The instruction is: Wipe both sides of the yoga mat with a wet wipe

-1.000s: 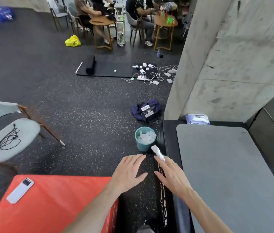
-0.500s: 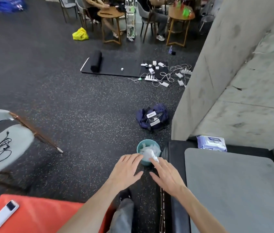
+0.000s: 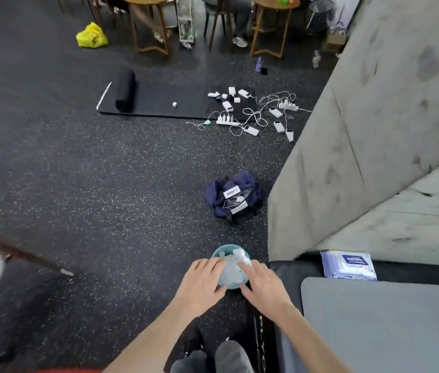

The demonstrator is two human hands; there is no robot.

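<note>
We see two bare hands over one small round teal bin (image 3: pixel 228 284) heaped with crumpled white wipes: the left hand (image 3: pixel 203 285) with straight fingers, holding nothing, the right hand (image 3: pixel 262 285) pinching one damp wet wipe (image 3: pixel 242 258) at its fingertips. One smooth grey yoga mat (image 3: pixel 385 324) lies flat on the right, one plastic wipe pack (image 3: pixel 349 265) just beyond it, on speckled rubber floor (image 3: pixel 105 197)

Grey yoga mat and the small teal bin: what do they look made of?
Grey yoga mat: likely foam or rubber, with a matte, finely textured face, rounded corners and no shine. Small round teal bin: probably plastic, with a smooth thin rim and even colour, stuffed with crumpled white wipes.
</note>
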